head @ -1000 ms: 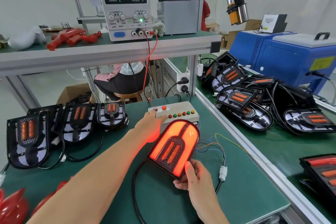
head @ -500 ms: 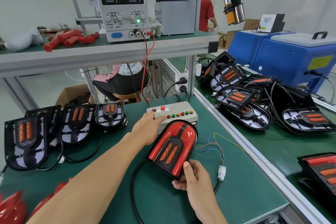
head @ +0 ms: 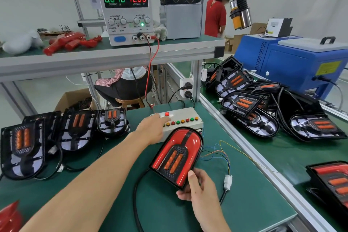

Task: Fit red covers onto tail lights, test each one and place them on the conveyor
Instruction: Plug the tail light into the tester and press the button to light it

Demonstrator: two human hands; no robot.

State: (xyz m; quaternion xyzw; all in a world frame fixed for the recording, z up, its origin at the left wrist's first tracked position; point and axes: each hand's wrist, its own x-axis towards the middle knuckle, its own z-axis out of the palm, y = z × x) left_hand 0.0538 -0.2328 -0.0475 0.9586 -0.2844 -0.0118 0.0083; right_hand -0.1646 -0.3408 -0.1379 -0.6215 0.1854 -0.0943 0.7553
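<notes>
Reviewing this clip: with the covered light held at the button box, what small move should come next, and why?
Probably press the next button along the test box. The left hand rests at its left end, the right hand grips the covered tail light, and most of the button row lies untouched to the right.

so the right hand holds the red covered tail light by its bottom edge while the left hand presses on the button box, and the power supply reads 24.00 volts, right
Not quite: the power supply reads 12.00 volts, not 24.00, as the head view shows. The rest stands: the right hand holds the red covered tail light by its bottom edge while the left hand presses on the button box.
</notes>
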